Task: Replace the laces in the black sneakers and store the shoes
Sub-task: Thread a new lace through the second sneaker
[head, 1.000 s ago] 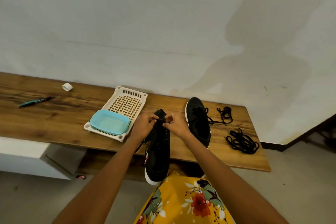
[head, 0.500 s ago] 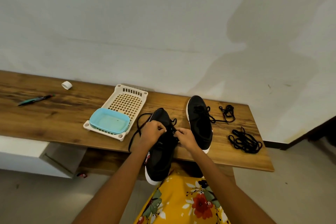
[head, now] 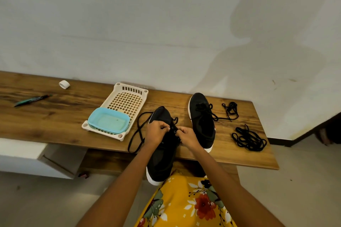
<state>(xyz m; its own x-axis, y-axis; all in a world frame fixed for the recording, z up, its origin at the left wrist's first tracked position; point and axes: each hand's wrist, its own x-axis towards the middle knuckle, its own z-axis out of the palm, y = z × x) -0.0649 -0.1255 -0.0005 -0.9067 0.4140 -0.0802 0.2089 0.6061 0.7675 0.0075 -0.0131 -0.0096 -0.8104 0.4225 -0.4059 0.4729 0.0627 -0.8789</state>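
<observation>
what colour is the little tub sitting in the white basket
Light blue; the tub shows clearly in the head view, at the basket's near end.

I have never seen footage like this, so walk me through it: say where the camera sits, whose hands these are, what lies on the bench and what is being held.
There is no machine here. The single view comes from a wide-angle camera worn on a person's head, looking forward and down, so the arms reach in from the bottom.

The left hand and right hand work at the eyelets of a black sneaker, which lies half on the wooden bench, its heel hanging over the near edge. The fingers pinch its black lace, which loops out to the left.

On the bench sit a second sneaker, two loose bundles of black laces, a white basket holding a blue tub, a pen and a small white cap.
</observation>
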